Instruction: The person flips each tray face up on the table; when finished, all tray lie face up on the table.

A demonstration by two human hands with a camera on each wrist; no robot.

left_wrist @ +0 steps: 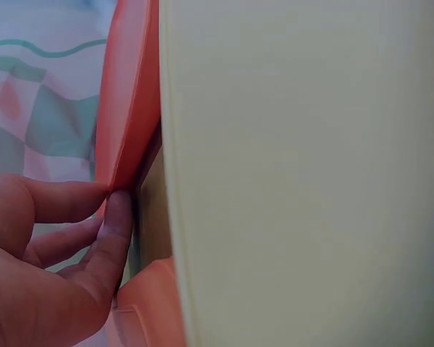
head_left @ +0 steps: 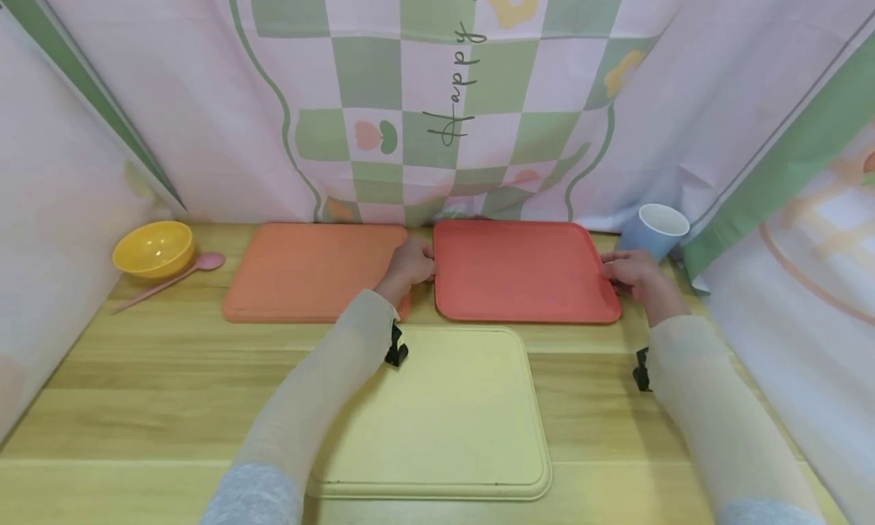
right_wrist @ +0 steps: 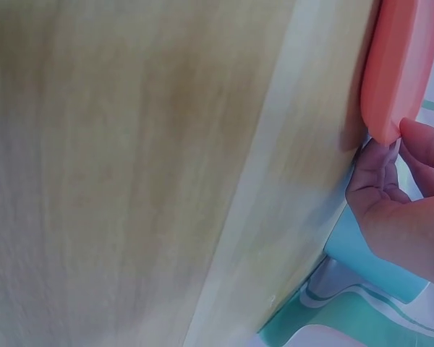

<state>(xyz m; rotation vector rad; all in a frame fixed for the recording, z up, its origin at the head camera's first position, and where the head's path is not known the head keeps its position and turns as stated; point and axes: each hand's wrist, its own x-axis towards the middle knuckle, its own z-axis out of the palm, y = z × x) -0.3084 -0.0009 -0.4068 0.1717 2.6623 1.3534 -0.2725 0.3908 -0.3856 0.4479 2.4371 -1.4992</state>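
A red tray [head_left: 526, 270] lies at the back of the table, right of the middle, with a hand at each short side. My left hand [head_left: 412, 261] pinches its left edge between thumb and fingers, as the left wrist view shows up close. At the opposite edge, my right hand [head_left: 636, 273] pinches the rim, thumb on one face and fingers on the other. Beside the left hand lies an orange tray [head_left: 307, 270], its right end partly covered by that hand and wrist. Nearer the front is a pale yellow tray [head_left: 444, 419], overlapped by the left forearm.
A blue cup [head_left: 652, 232] stands behind the right hand, close to the curtain. At the far left are a yellow bowl [head_left: 153, 251] and a pink spoon [head_left: 171, 280]. A checked curtain [head_left: 437, 92] hangs along the table's back edge.
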